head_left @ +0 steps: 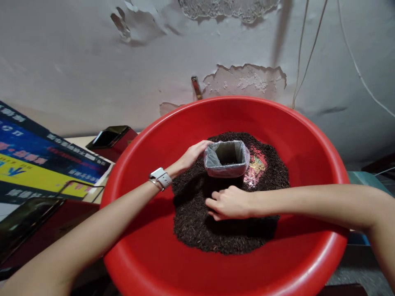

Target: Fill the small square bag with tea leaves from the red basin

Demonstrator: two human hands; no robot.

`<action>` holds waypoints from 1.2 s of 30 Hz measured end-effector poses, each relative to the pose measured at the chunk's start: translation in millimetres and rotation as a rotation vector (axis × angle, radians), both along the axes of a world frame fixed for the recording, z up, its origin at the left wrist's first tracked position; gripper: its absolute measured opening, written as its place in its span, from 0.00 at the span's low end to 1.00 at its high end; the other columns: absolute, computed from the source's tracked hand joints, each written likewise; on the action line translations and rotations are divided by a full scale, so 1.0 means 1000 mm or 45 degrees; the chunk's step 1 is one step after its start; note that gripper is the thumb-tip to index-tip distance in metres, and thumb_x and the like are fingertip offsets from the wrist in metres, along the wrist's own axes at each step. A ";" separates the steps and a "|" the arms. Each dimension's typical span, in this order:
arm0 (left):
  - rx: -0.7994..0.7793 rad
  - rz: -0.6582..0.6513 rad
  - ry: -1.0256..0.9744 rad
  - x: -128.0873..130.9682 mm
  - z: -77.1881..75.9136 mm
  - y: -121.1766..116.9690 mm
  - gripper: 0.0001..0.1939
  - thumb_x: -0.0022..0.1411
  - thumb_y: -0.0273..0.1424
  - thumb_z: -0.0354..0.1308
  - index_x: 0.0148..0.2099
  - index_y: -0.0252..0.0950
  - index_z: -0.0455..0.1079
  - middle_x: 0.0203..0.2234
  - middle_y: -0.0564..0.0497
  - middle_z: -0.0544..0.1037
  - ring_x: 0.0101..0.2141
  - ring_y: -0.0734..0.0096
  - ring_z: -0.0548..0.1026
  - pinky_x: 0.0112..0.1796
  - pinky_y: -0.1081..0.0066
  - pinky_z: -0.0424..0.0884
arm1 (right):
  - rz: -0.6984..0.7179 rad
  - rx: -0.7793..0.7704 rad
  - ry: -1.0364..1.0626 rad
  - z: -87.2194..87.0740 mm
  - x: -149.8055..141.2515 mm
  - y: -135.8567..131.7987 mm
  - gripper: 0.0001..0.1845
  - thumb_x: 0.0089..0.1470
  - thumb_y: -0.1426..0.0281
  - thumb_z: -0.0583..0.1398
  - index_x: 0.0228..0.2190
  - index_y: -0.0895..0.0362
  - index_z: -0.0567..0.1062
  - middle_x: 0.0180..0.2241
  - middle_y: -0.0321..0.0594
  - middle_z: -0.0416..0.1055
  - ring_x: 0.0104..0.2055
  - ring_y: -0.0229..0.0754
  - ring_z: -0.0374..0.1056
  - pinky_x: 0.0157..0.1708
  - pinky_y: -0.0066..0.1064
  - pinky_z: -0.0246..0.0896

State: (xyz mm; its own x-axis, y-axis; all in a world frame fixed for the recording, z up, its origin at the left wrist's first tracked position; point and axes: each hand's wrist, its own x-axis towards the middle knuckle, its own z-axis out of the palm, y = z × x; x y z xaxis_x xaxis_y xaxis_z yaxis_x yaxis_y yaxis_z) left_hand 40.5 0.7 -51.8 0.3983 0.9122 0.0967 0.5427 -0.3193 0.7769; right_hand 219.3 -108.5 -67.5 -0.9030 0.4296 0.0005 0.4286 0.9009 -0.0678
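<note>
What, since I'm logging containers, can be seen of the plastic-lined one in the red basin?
The container has a squarish open mouth, with thin, translucent, wrinkled plastic folded over its rim. Inside, dark loose material sits low. It looks upright, amid dark flakes in the red basin. The left hand touches its left side near the rim; the right hand is in front. Its lower walls are lost in shadow.

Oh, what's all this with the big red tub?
Someone is working bare-handed in a red basin with a heap of dark, loose, leaf-like bits in it. The left hand is at the side of a plastic-lined container, and the right hand is down at the heap, just in front of it.
</note>
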 end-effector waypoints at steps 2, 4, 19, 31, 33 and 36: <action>0.038 -0.005 0.020 0.002 0.005 -0.004 0.20 0.58 0.45 0.45 0.45 0.37 0.64 0.41 0.50 0.73 0.42 0.64 0.69 0.44 0.67 0.66 | -0.040 0.142 0.195 0.023 -0.001 0.007 0.17 0.59 0.62 0.43 0.39 0.58 0.65 0.32 0.44 0.69 0.30 0.41 0.68 0.21 0.28 0.55; 0.052 -0.045 0.030 0.004 0.008 -0.008 0.17 0.56 0.45 0.48 0.40 0.38 0.64 0.36 0.52 0.73 0.39 0.66 0.69 0.41 0.69 0.66 | -0.117 0.250 0.346 0.041 0.002 0.018 0.19 0.60 0.62 0.42 0.38 0.59 0.66 0.32 0.44 0.68 0.32 0.41 0.67 0.23 0.28 0.54; -0.185 -0.280 0.047 0.005 0.012 -0.010 0.17 0.52 0.44 0.56 0.29 0.34 0.61 0.23 0.57 0.62 0.24 0.79 0.59 0.25 0.77 0.55 | 0.403 0.052 -0.064 -0.027 0.011 -0.028 0.27 0.54 0.52 0.48 0.47 0.58 0.64 0.44 0.50 0.64 0.39 0.47 0.63 0.31 0.37 0.59; -0.174 -0.253 0.054 0.006 0.012 -0.011 0.17 0.53 0.44 0.55 0.30 0.34 0.61 0.24 0.57 0.62 0.25 0.78 0.59 0.26 0.76 0.55 | 0.263 -0.149 -0.328 -0.037 0.011 -0.014 0.28 0.54 0.51 0.47 0.50 0.55 0.62 0.45 0.52 0.64 0.42 0.52 0.67 0.30 0.37 0.64; -0.178 -0.259 0.052 0.005 0.011 -0.011 0.17 0.52 0.44 0.55 0.30 0.34 0.61 0.24 0.56 0.62 0.25 0.77 0.59 0.27 0.76 0.55 | 0.272 -0.152 -0.334 -0.038 0.012 -0.015 0.27 0.54 0.52 0.48 0.50 0.54 0.62 0.44 0.52 0.65 0.40 0.51 0.69 0.28 0.36 0.64; -0.180 -0.260 0.048 0.006 0.011 -0.010 0.17 0.53 0.44 0.55 0.29 0.34 0.60 0.24 0.56 0.62 0.25 0.77 0.59 0.27 0.75 0.55 | 0.282 -0.171 -0.342 -0.036 0.012 -0.015 0.25 0.55 0.53 0.48 0.50 0.52 0.62 0.44 0.51 0.65 0.36 0.48 0.70 0.26 0.34 0.63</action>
State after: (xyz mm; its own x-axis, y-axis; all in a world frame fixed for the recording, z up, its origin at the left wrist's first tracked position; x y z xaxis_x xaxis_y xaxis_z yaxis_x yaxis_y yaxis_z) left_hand 46.1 -9.4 -41.2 0.5767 0.8157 -0.0447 0.5074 -0.3148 0.8021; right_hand 231.7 -123.1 -103.9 -0.9344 0.2036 -0.2923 0.2426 0.9646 -0.1036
